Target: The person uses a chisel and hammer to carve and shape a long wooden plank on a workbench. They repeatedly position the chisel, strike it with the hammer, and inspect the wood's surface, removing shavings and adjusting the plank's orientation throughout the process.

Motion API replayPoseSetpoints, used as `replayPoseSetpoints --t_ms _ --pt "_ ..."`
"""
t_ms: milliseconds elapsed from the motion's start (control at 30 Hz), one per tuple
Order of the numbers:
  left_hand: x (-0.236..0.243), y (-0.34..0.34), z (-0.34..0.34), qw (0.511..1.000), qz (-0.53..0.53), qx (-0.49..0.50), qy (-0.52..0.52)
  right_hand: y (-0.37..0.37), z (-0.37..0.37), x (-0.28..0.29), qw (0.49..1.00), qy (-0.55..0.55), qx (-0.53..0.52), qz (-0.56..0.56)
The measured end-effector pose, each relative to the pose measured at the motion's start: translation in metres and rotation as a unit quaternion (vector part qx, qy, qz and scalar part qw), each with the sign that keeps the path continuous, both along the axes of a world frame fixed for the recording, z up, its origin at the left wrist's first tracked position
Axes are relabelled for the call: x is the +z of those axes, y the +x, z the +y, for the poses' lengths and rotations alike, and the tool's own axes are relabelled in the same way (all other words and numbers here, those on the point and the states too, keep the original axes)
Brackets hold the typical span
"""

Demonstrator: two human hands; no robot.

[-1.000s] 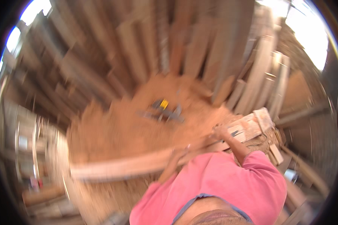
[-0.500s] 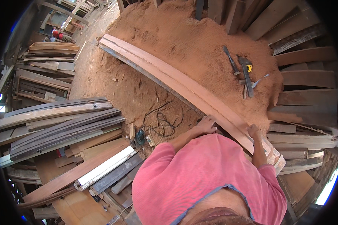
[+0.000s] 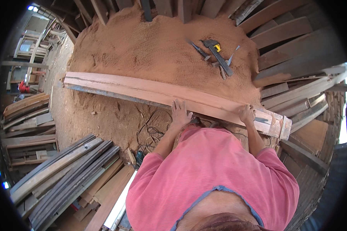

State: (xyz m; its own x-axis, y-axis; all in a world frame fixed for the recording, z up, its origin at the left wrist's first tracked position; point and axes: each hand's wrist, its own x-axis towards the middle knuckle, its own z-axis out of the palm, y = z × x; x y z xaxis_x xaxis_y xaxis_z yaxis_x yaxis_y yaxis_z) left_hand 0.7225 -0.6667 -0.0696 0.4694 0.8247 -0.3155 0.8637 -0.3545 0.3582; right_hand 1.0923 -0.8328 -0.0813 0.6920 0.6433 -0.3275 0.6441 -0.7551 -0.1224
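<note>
A long reddish wooden beam (image 3: 142, 89) lies across the middle of the view, running from the left side to the lower right, with a darker grey-blue face showing along its near edge. The left hand (image 3: 180, 112) rests on that near edge around mid-length, its fingers loosely spread and pointing away from the body, clasping nothing. The right hand (image 3: 247, 114) sits farther along toward the right end, its fingers curled down onto the wood; the palm is hidden, so I cannot tell whether it has hold of anything. Just beyond it, a dark mark (image 3: 261, 120) shows on the top face, and a pale crosspiece (image 3: 283, 126) lies across the beam's right end.

Behind the beam spreads a mound of orange-brown sawdust (image 3: 123, 50). On it lie a dark long-handled tool (image 3: 221, 61), a yellow tape measure (image 3: 218, 47) touching it, and a chisel-like tool (image 3: 200, 51) to the left. On the near side, black cable (image 3: 142, 134) lies loosely coiled near a teal power tool (image 3: 139, 157). Farther left, dark curved boards (image 3: 75, 179) are stacked beside a white strip (image 3: 119, 204).
</note>
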Motion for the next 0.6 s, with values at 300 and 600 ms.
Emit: replayPoseSetpoints --t_ms 300,600 --pt "-0.015 0.014 0.019 0.993 0.095 -0.041 -0.050 0.026 -0.011 0.007 0.999 0.036 -0.003 0.034" --pt "-0.013 0.056 0.012 0.984 0.097 0.108 -0.103 0.054 0.187 0.005 0.960 0.102 0.171 0.195"
